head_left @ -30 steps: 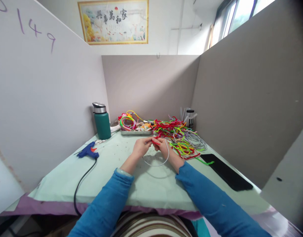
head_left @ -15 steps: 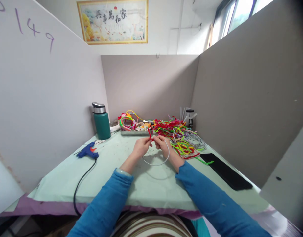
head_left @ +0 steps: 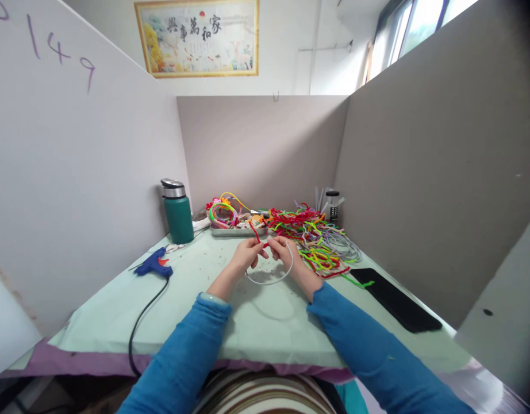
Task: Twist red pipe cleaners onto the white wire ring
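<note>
Red pipe cleaner [head_left: 254, 232] pinched by both hands [head_left: 245, 255]; metal tray [head_left: 239, 233] holds colourful loops [head_left: 215, 219].

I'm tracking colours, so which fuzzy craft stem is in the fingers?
The thin red fuzzy stem, its free end sticking up beyond the left hand; the tangled multicoloured fuzzy stems lie piled past the right hand, unheld.

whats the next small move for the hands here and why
Perhaps bend the loose end of the red strip around the hoop with the left hand: that end sticks up free, while the right hand pinches close by.
</note>
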The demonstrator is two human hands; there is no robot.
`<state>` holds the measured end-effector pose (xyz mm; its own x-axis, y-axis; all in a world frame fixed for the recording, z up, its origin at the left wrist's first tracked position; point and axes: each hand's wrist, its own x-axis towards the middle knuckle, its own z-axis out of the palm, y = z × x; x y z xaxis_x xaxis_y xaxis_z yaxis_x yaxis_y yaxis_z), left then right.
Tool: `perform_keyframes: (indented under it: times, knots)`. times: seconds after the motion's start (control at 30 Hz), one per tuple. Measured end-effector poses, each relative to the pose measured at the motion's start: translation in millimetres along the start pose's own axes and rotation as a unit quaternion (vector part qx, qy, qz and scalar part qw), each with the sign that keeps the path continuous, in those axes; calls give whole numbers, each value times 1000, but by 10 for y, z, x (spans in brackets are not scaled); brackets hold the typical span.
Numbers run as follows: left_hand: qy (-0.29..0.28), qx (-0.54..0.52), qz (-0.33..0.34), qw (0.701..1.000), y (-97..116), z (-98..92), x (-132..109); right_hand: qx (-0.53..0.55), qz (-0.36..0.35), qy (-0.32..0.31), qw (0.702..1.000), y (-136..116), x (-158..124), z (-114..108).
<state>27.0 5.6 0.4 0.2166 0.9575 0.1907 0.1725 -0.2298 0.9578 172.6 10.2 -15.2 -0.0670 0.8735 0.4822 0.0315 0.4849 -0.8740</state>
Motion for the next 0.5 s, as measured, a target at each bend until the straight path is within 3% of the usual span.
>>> perform_keyframes:
  times: [0.13,0.5]
  knots:
    - [-13,-23,-43,999,-3,-19,-3,0,-10,-3,1000,42,10,-7]
    - [-3,-39,-57,998,24,-29,-27,-2,0,-46,999,30,-12,21]
